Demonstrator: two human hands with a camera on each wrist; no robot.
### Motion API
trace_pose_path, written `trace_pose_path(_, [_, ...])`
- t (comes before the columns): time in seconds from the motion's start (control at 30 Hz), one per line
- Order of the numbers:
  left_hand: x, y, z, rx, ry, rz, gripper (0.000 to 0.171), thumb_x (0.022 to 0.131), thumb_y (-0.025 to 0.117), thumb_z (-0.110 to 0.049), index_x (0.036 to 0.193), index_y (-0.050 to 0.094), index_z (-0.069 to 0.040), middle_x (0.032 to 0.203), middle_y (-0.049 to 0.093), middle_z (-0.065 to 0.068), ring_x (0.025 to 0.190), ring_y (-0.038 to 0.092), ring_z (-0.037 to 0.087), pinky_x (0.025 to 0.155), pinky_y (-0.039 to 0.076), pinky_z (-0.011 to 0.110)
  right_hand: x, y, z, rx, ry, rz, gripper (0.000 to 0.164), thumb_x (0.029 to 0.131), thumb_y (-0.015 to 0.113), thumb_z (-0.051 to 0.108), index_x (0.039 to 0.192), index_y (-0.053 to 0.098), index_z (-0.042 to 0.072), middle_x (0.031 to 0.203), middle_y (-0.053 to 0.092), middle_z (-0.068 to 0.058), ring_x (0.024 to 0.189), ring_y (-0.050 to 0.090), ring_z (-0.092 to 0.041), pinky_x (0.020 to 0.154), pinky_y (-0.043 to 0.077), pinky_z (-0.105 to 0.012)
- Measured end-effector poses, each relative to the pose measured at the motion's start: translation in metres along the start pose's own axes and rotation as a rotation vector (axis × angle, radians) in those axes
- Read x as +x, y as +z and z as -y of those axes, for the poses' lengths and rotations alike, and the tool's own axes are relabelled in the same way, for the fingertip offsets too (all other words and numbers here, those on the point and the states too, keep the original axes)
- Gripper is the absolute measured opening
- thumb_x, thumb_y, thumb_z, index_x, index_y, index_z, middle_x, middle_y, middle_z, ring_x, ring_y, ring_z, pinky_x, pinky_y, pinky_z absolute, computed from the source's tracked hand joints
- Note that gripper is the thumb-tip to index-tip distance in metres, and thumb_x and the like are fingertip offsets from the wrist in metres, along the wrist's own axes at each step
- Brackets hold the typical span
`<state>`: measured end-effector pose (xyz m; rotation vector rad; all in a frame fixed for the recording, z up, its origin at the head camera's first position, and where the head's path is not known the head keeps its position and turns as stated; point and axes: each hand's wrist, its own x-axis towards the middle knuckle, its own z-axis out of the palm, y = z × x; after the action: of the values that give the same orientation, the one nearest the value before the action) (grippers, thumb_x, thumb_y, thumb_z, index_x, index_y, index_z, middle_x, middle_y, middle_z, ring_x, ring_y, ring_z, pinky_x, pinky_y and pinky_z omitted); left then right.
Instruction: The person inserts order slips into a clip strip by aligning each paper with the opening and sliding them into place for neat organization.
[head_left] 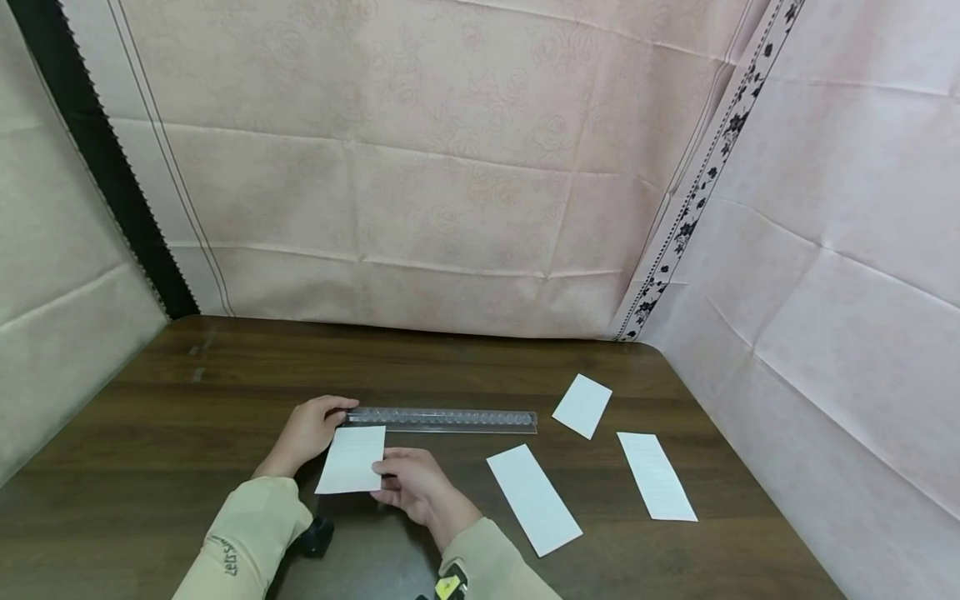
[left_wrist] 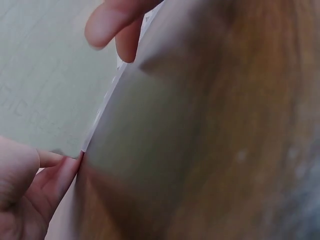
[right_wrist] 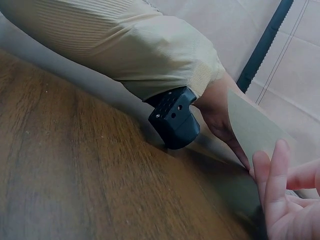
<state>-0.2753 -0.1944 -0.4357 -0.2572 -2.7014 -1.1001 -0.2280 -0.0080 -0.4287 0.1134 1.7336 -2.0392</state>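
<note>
One pinched paper rectangle [head_left: 349, 461], slim transparent ruler [head_left: 450, 420]

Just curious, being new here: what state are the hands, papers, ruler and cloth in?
Clear ruler: lying flat on the table
Held paper: pinched at its right edge
Right hand: pinching the held paper
Left hand: at the ruler's left end, grip unclear
Far loose paper: lying flat
Near loose paper: lying flat
Right loose paper: lying flat
Cloth: hanging, creased
</note>
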Motion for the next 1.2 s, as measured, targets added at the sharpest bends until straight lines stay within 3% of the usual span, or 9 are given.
trace_pose_path(0.6, [-0.0018,-0.0008,0.0026,-0.026,0.017,-0.006,0.024,0.092,0.051,0.004,0.112,0.066,0.002,0.113,0.061,0.022,0.107,0.054,0.040,0.085,0.044,0.054,0.0048,0.0026,0.0012,-0.010,0.000,-0.007,0.023,0.088,0.060,0.002,0.110,0.064,-0.002,0.087,0.066,-0.010,0.067,0.059,-0.014,0.063,0.053,-0.026])
trace_pose_path(1.2, [-0.0003,0.0000,0.0035,-0.042,-0.008,0.003,0.025,0.093,0.051,0.002,0.113,0.066,0.001,0.116,0.059,0.023,0.107,0.054,0.040,0.085,0.044,0.054,0.0088,0.0062,0.0018,0.046,-0.021,-0.036,0.025,0.088,0.058,-0.003,0.112,0.060,-0.007,0.088,0.065,-0.014,0.069,0.064,-0.017,0.061,0.053,-0.023])
